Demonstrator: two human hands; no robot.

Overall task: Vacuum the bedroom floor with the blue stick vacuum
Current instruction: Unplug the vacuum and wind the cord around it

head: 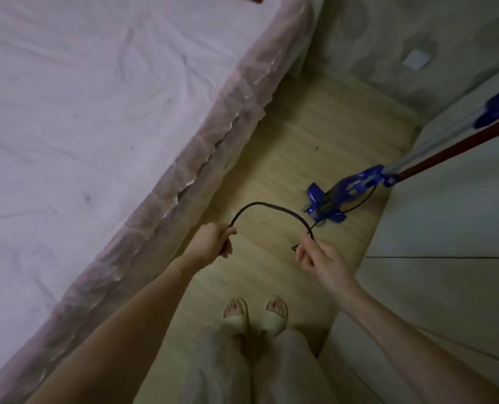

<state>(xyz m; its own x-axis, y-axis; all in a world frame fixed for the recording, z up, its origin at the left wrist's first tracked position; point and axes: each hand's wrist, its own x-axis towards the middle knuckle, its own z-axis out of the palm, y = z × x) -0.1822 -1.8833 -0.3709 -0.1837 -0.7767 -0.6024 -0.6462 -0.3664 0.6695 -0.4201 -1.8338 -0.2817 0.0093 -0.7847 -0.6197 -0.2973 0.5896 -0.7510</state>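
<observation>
The blue stick vacuum point(341, 193) leans against the white cabinet on the right, its head on the wooden floor point(300, 135) and its grey tube running up to the right. Its black power cord point(268, 206) arches between my two hands. My left hand point(213, 242) grips one end of the arch in a fist. My right hand point(315, 256) pinches the other end between thumb and fingers, close to the vacuum's head. From there the cord runs on to the vacuum body.
A bed point(82, 112) with a white sheet and plastic-wrapped side fills the left. White cabinet doors point(446, 243) line the right. A dark red pole point(461, 150) leans beside the vacuum tube. My feet in pale slippers point(255, 313) stand on the narrow floor strip. A wall socket point(416, 59) sits ahead.
</observation>
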